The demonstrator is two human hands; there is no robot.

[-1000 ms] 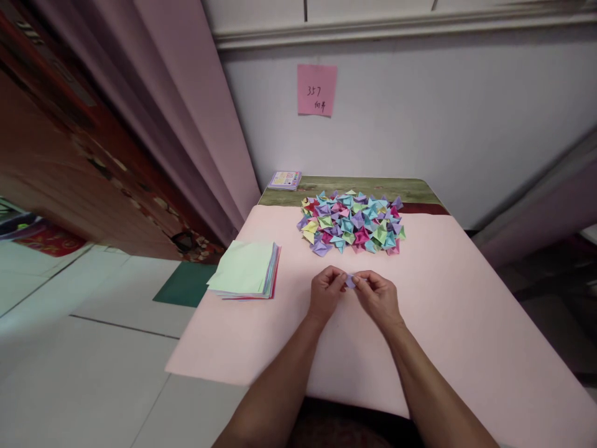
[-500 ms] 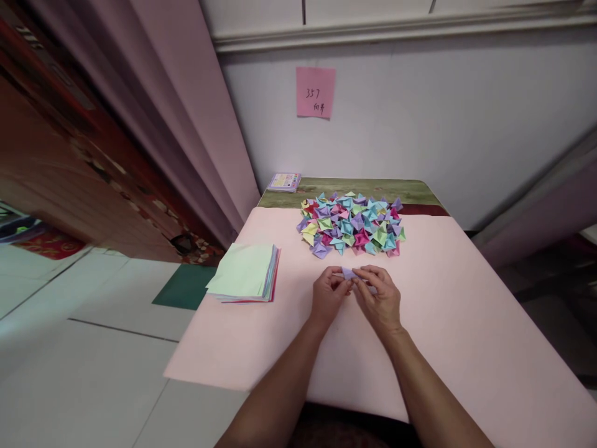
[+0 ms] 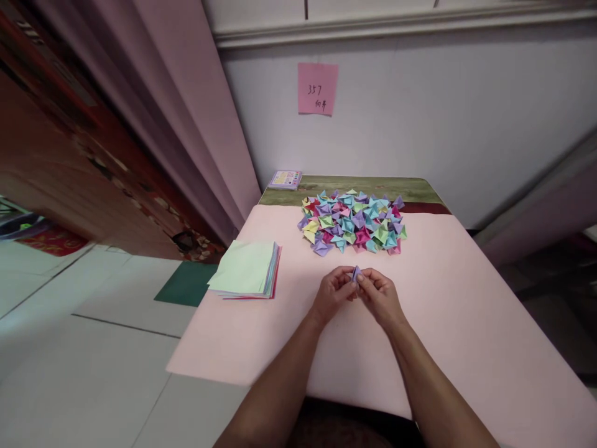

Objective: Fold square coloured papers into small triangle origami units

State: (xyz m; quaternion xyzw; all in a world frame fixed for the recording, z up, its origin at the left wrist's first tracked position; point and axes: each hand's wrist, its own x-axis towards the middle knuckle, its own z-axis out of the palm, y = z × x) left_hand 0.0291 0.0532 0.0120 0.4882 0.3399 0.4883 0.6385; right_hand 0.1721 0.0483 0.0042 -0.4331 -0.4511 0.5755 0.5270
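Between my two hands is a small folded purple paper (image 3: pixel 356 273), pinched upright above the pink table covering (image 3: pixel 448 311). My left hand (image 3: pixel 334 291) grips its left side with thumb and fingers. On the other side my right hand (image 3: pixel 380 297) holds it, the thumb pressed on its face. Fingertips hide the lower part of the paper. Just beyond my hands lies a heap of folded paper pieces (image 3: pixel 352 223) in purple, blue, green, yellow and pink.
At the table's left edge sits a stack of square paper sheets (image 3: pixel 245 267), pale green on top. A small pile of printed cards (image 3: pixel 286 180) lies at the back left corner. A pink note (image 3: pixel 318 89) is stuck to the wall behind.
The purple paper has turned from a flat triangle facing me to a narrow, upright shape. My hands have drawn closer together around it, and the right fingers have curled in.
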